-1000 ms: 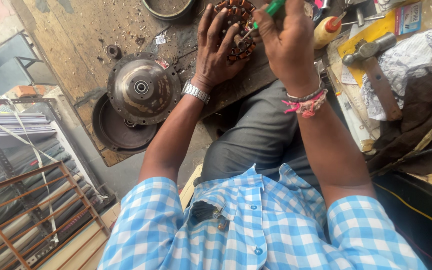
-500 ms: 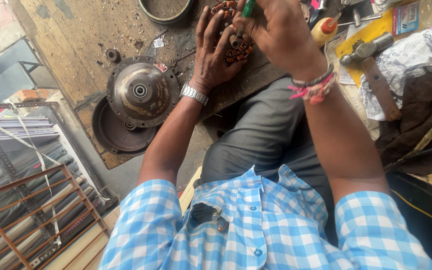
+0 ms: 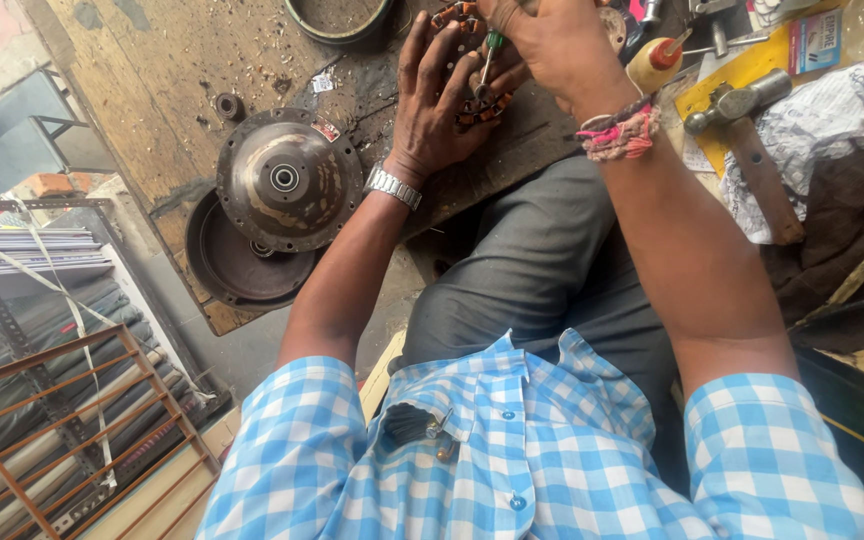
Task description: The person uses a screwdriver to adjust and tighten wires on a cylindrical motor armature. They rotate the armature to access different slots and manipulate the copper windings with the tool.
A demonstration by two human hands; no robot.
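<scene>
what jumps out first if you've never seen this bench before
Both hands meet at the top centre: the left hand lies spread over a copper-wound coil ring, and the right hand works a green-handled screwdriver into it. To the left on the worn wooden bench sits a domed metal motor cover, overlapping a dark round pan. A hammer lies to the right.

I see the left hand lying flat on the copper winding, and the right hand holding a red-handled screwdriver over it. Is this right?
Not quite: in the head view the screwdriver has a green handle, not red. The left hand does lie on the copper winding, with the right hand holding the tool.
</scene>
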